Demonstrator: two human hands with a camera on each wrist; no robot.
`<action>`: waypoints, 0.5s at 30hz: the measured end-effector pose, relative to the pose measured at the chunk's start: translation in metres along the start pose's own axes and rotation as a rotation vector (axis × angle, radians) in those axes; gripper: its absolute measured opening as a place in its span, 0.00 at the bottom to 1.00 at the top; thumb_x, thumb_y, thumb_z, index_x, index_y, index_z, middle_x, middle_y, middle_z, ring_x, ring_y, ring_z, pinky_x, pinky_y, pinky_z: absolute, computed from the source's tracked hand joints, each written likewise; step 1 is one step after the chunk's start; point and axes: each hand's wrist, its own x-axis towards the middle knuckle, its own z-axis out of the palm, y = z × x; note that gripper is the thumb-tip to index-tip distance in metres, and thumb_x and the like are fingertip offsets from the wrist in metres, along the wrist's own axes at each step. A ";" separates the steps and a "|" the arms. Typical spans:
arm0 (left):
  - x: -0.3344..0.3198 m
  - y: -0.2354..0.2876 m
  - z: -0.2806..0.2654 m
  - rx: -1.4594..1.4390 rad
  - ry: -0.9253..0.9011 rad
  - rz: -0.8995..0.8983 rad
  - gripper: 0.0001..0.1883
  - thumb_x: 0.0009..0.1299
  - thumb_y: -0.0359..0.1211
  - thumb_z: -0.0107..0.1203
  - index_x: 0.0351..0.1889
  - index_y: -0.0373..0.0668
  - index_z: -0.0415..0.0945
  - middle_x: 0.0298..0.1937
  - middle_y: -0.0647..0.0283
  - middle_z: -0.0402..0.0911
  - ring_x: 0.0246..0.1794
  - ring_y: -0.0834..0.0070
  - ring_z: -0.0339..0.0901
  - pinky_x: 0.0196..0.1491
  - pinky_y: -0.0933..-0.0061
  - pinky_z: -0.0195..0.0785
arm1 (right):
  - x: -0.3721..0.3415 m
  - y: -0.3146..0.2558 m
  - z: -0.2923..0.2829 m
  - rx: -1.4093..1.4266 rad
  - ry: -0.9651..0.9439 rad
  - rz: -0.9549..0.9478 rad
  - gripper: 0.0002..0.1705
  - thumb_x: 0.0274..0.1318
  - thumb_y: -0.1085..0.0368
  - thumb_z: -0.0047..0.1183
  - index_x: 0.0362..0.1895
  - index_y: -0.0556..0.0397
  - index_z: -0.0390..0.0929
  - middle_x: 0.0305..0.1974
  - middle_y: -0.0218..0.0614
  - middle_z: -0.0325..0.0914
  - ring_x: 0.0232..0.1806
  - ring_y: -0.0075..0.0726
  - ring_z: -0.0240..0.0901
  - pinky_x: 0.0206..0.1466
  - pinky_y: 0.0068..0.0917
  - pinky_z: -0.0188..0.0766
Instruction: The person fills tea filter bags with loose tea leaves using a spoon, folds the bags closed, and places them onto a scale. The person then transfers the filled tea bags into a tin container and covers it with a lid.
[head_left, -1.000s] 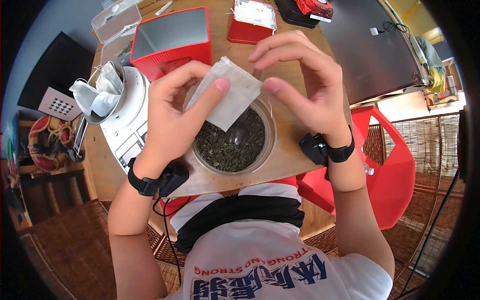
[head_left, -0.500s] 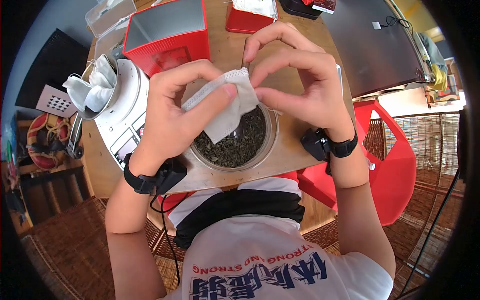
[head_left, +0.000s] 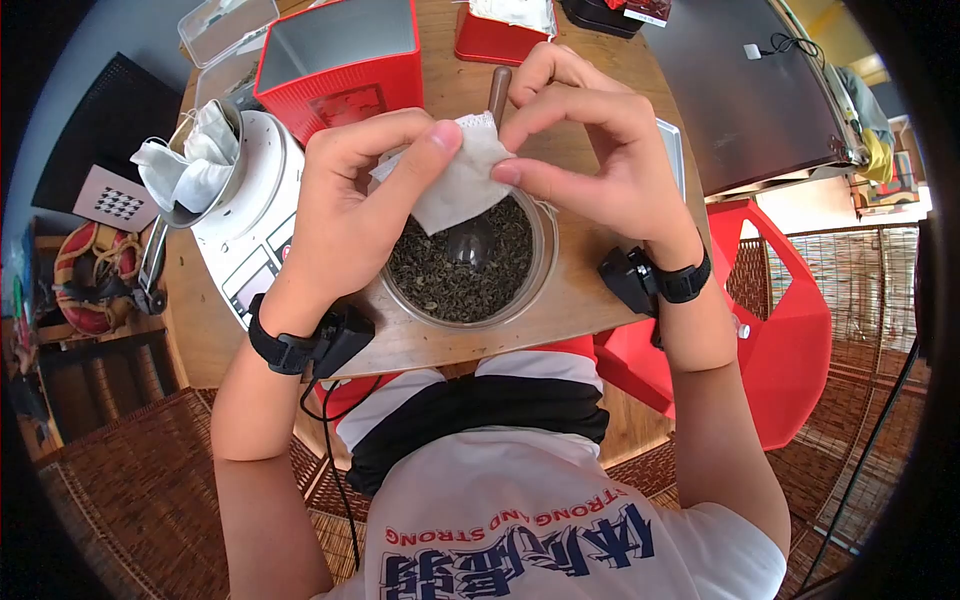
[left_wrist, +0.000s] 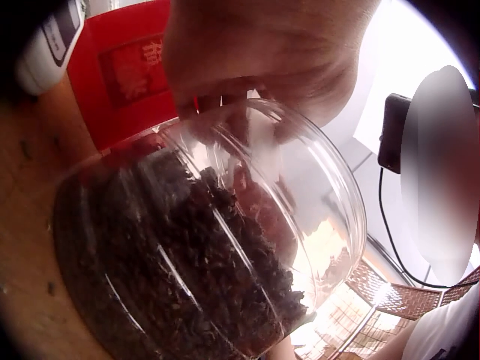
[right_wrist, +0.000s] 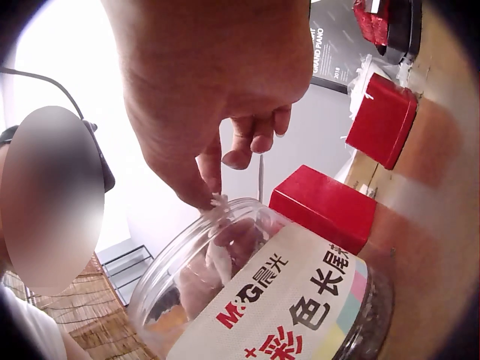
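A flat white drawstring tea bag (head_left: 455, 195) is between both hands over a clear plastic jar (head_left: 549, 260). My left hand (head_left: 360, 200) holds it with the thumb on top and the fingers hidden behind. At its right edge the thumb and index finger of my right hand (head_left: 610, 150) pinch the fabric. Dark dried tea leaves (head_left: 450, 300) partly fill the jar, and a spoon (head_left: 499, 90) with a brown handle stands among them. In the right wrist view the jar carries a printed label (right_wrist: 285, 300), with frayed white threads (right_wrist: 217, 201) just above its rim.
A large red tin (head_left: 350, 95) stands open behind the left hand, and a smaller red tin (head_left: 500, 38) holds white bags. On the left, a metal pan (head_left: 237, 150) with filled bags sits on a white scale (head_left: 260, 215). A red chair (head_left: 780, 360) is at the right.
One second ago the right fingers were spread beside the bag; they came in and now pinch its edge. The bag has tilted and moved up slightly in the last half second.
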 end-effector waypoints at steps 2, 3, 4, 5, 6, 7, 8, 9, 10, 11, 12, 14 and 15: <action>0.001 -0.001 0.001 -0.017 -0.009 0.005 0.08 0.76 0.30 0.60 0.41 0.34 0.85 0.33 0.69 0.85 0.34 0.87 0.76 0.40 0.81 0.69 | 0.000 0.001 0.000 0.036 0.010 0.000 0.10 0.45 0.71 0.71 0.34 0.51 0.86 0.36 0.29 0.78 0.43 0.33 0.75 0.52 0.30 0.67; 0.001 -0.002 0.001 -0.034 -0.019 0.010 0.07 0.75 0.29 0.61 0.41 0.34 0.86 0.33 0.68 0.86 0.35 0.87 0.77 0.42 0.80 0.70 | 0.001 0.001 0.000 0.074 0.020 0.000 0.10 0.46 0.72 0.70 0.35 0.52 0.85 0.37 0.30 0.78 0.44 0.33 0.75 0.52 0.29 0.67; 0.002 -0.003 0.001 -0.033 -0.018 0.010 0.07 0.75 0.29 0.61 0.41 0.34 0.86 0.33 0.68 0.86 0.35 0.87 0.77 0.42 0.80 0.70 | 0.001 0.002 -0.001 0.075 0.019 -0.001 0.10 0.46 0.72 0.70 0.35 0.52 0.85 0.37 0.30 0.78 0.44 0.33 0.75 0.52 0.29 0.67; 0.002 -0.004 0.003 -0.037 -0.017 0.026 0.06 0.74 0.28 0.63 0.42 0.34 0.86 0.34 0.68 0.86 0.36 0.86 0.77 0.43 0.80 0.70 | 0.001 0.004 -0.004 0.085 0.021 -0.017 0.10 0.46 0.72 0.70 0.36 0.52 0.85 0.37 0.30 0.78 0.44 0.33 0.75 0.52 0.29 0.68; 0.002 -0.004 0.004 -0.041 -0.016 0.040 0.05 0.73 0.27 0.64 0.42 0.35 0.87 0.36 0.67 0.87 0.37 0.85 0.78 0.45 0.80 0.70 | 0.001 0.005 -0.005 0.096 0.023 -0.032 0.11 0.46 0.73 0.69 0.37 0.52 0.85 0.38 0.31 0.79 0.44 0.32 0.75 0.52 0.29 0.68; 0.003 -0.004 0.004 -0.041 -0.016 0.040 0.05 0.73 0.27 0.64 0.42 0.35 0.87 0.36 0.67 0.87 0.37 0.85 0.78 0.45 0.80 0.70 | 0.001 0.004 -0.005 0.096 0.023 -0.031 0.11 0.46 0.73 0.69 0.37 0.52 0.85 0.38 0.31 0.79 0.44 0.32 0.75 0.52 0.29 0.68; 0.003 -0.004 0.005 -0.015 -0.005 0.071 0.05 0.72 0.26 0.64 0.43 0.35 0.87 0.37 0.65 0.87 0.38 0.84 0.78 0.46 0.79 0.70 | 0.001 0.004 -0.006 0.084 0.022 -0.026 0.10 0.47 0.72 0.69 0.36 0.52 0.85 0.38 0.31 0.79 0.44 0.32 0.75 0.52 0.29 0.68; 0.003 -0.004 0.005 0.010 0.006 0.101 0.05 0.72 0.25 0.65 0.43 0.35 0.87 0.38 0.64 0.87 0.39 0.83 0.79 0.46 0.78 0.70 | 0.001 0.003 -0.007 0.072 0.022 -0.020 0.10 0.47 0.72 0.69 0.36 0.52 0.85 0.38 0.31 0.79 0.44 0.32 0.75 0.53 0.30 0.68; 0.003 -0.004 0.004 0.010 0.005 0.100 0.05 0.72 0.25 0.65 0.43 0.35 0.87 0.38 0.64 0.87 0.39 0.83 0.79 0.46 0.78 0.70 | 0.001 0.003 -0.006 0.073 0.022 -0.019 0.10 0.47 0.72 0.69 0.36 0.52 0.85 0.38 0.31 0.79 0.44 0.32 0.75 0.53 0.30 0.68; 0.002 -0.003 0.003 -0.010 -0.001 0.059 0.05 0.72 0.25 0.65 0.43 0.35 0.87 0.38 0.64 0.87 0.39 0.82 0.79 0.46 0.78 0.70 | 0.001 0.003 -0.004 0.050 0.025 -0.024 0.09 0.48 0.71 0.69 0.36 0.52 0.85 0.37 0.31 0.79 0.44 0.33 0.75 0.53 0.30 0.68; 0.002 -0.002 0.002 -0.030 -0.007 0.017 0.05 0.72 0.25 0.65 0.43 0.34 0.87 0.38 0.63 0.87 0.39 0.82 0.79 0.46 0.78 0.70 | 0.001 0.003 -0.003 0.026 0.028 -0.029 0.09 0.48 0.70 0.70 0.36 0.53 0.84 0.37 0.31 0.78 0.44 0.33 0.75 0.53 0.30 0.67; 0.002 0.001 0.004 -0.046 0.016 -0.002 0.05 0.72 0.25 0.65 0.42 0.34 0.87 0.37 0.64 0.87 0.39 0.81 0.79 0.46 0.79 0.70 | 0.000 0.002 -0.002 0.011 0.030 -0.012 0.09 0.49 0.69 0.70 0.35 0.53 0.84 0.36 0.31 0.78 0.43 0.33 0.74 0.52 0.31 0.67; 0.002 0.001 0.004 -0.060 0.040 -0.020 0.05 0.72 0.25 0.65 0.41 0.33 0.87 0.37 0.64 0.86 0.38 0.81 0.79 0.46 0.79 0.70 | 0.000 0.002 -0.001 -0.003 0.032 0.003 0.09 0.49 0.69 0.71 0.34 0.53 0.84 0.35 0.31 0.77 0.42 0.32 0.74 0.51 0.32 0.66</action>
